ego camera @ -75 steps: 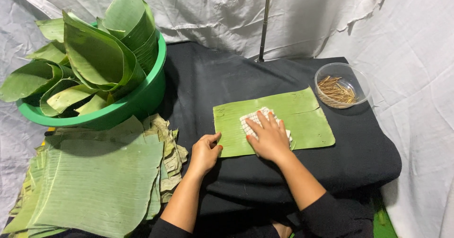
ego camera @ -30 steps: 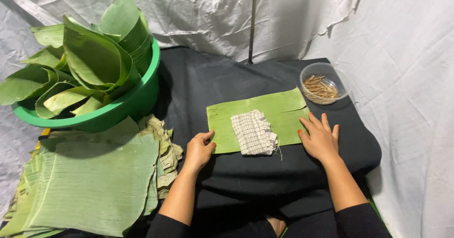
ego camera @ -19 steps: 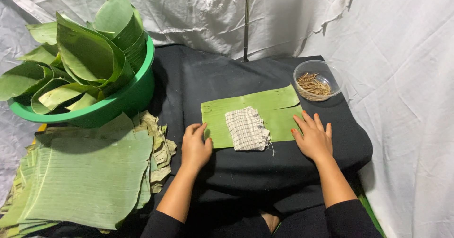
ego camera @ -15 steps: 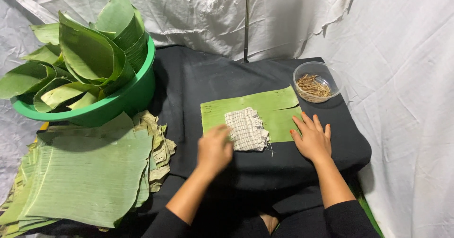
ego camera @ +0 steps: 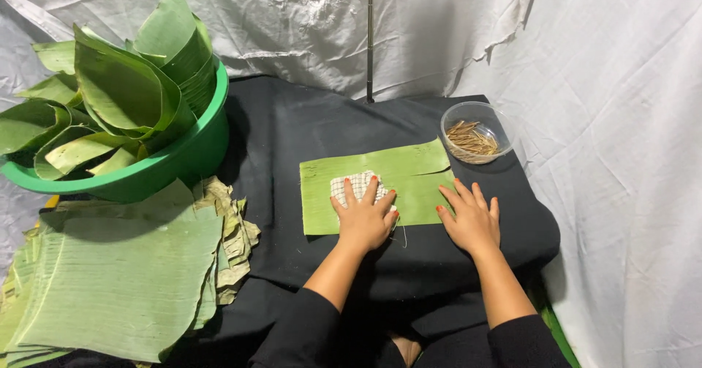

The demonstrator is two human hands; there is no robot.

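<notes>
On the black-covered table [ego camera: 307,134], toward its near edge and a little right of the middle, lies a rectangular piece of banana leaf [ego camera: 409,174], flat, long side running left to right. A small checked cloth [ego camera: 352,185], white with a dark grid, sits on the left half of this leaf. The left hand [ego camera: 365,218] rests flat on top of the cloth with fingers spread, covering its near part; it presses down and grips nothing. The right hand [ego camera: 472,218] lies palm down with fingers wide, fingertips on the right near corner of the leaf and the palm on the black cover just below the leaf's edge; it too holds nothing. Both sleeves are black.

Near the far right corner of the table, just beyond the leaf's right end, stands a clear round plastic bowl [ego camera: 504,130] holding thin brown sticks [ego camera: 472,140]. At the far left corner a green basin [ego camera: 190,159] overhangs the table edge, packed with upright curled banana leaves [ego camera: 124,90]. Below the basin, off the left edge of the table, lies a stack of large flat banana leaf sheets [ego camera: 117,273], with some drier, paler torn pieces [ego camera: 230,240] showing at the stack's right side against the table. White sheeting [ego camera: 621,119] hangs behind and to the right, and a thin dark pole [ego camera: 370,39] stands upright at the far edge.
</notes>
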